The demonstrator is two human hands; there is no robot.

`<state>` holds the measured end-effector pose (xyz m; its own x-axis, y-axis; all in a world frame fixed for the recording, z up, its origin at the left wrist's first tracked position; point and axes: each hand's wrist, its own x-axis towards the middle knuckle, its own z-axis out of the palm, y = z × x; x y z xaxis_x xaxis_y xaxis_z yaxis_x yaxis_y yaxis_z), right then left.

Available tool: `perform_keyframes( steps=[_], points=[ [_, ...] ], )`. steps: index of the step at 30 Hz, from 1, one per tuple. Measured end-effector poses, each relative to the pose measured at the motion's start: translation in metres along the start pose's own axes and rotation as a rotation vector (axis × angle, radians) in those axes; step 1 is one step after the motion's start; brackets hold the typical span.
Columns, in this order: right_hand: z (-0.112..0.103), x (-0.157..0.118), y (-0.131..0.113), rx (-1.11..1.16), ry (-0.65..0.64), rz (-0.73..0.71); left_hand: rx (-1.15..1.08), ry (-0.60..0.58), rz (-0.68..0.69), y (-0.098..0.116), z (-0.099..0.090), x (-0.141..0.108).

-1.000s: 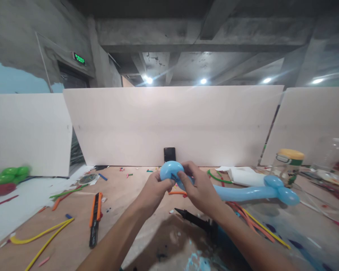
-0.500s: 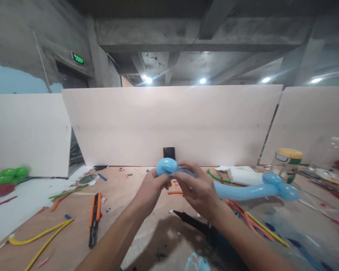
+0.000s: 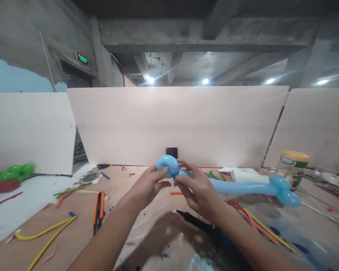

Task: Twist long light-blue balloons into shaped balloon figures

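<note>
A light blue long balloon [image 3: 243, 187] stretches to the right from my hands, with round twisted bubbles at its far end. Its near end is curled into a loop in front of me. My left hand [image 3: 149, 184] grips this loop, thumb laid across its front. Just right of the loop, my right hand [image 3: 196, 186] pinches the balloon at the twist, fingers bent around it. A small blue tip hangs between the two hands.
An orange and black cutter [image 3: 98, 210] and yellow balloons [image 3: 46, 244] lie at left. Beneath my right forearm is a black pump nozzle [image 3: 194, 221]. A yellow-lidded jar [image 3: 293, 165] stands right. White panels [image 3: 177, 124] rise behind the table.
My left thumb has moved onto the front of the loop, and the loop has turned. The small blue tip now shows below it. The view has shifted slightly.
</note>
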<state>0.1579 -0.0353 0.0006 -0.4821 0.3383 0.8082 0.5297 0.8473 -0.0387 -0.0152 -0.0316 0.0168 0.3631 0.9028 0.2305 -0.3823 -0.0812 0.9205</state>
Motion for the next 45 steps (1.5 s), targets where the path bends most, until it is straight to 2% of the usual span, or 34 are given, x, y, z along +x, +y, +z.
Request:
perform_keyframes(
  steps=[4,7,9,11,14,17,19,22,25,29,33,38,45],
  points=[
    [0.007,-0.003,0.007,-0.115,-0.019,0.026,-0.130,0.084,0.055,-0.013,0.007,0.008],
    [0.001,-0.004,0.015,-0.094,0.015,0.188,-0.131,0.186,0.133,-0.015,0.004,0.013],
    [-0.007,-0.003,0.020,-0.155,-0.068,0.361,-0.180,0.291,0.180,-0.012,-0.004,0.016],
    [-0.016,0.000,0.023,-0.214,-0.205,0.448,-0.282,0.347,0.211,-0.009,-0.011,0.018],
    [-0.022,0.004,0.017,-0.171,-0.282,0.424,-0.365,0.259,0.193,-0.013,-0.012,0.017],
    [-0.023,0.008,0.004,-0.066,-0.331,0.431,-0.283,0.149,0.163,-0.020,-0.002,0.012],
    [-0.025,0.010,-0.002,-0.003,-0.391,0.505,-0.260,0.143,0.223,-0.020,0.005,0.008],
    [-0.028,0.014,-0.005,0.098,-0.532,0.593,-0.393,0.206,0.317,-0.010,0.012,0.006],
    [-0.029,0.022,-0.006,0.156,-0.645,0.580,-0.587,0.338,0.322,0.001,0.016,0.013],
    [-0.028,0.037,-0.011,0.026,-0.634,0.587,-0.720,0.479,0.322,0.002,0.021,0.027],
    [-0.025,0.043,-0.014,-0.174,-0.638,0.550,-0.683,0.478,0.339,-0.002,0.028,0.030],
    [-0.016,0.041,-0.014,-0.190,-0.603,0.517,-0.670,0.511,0.341,-0.002,0.025,0.027],
    [-0.006,0.044,-0.008,-0.213,-0.624,0.475,-0.697,0.543,0.330,-0.002,0.015,0.029]
  ],
)
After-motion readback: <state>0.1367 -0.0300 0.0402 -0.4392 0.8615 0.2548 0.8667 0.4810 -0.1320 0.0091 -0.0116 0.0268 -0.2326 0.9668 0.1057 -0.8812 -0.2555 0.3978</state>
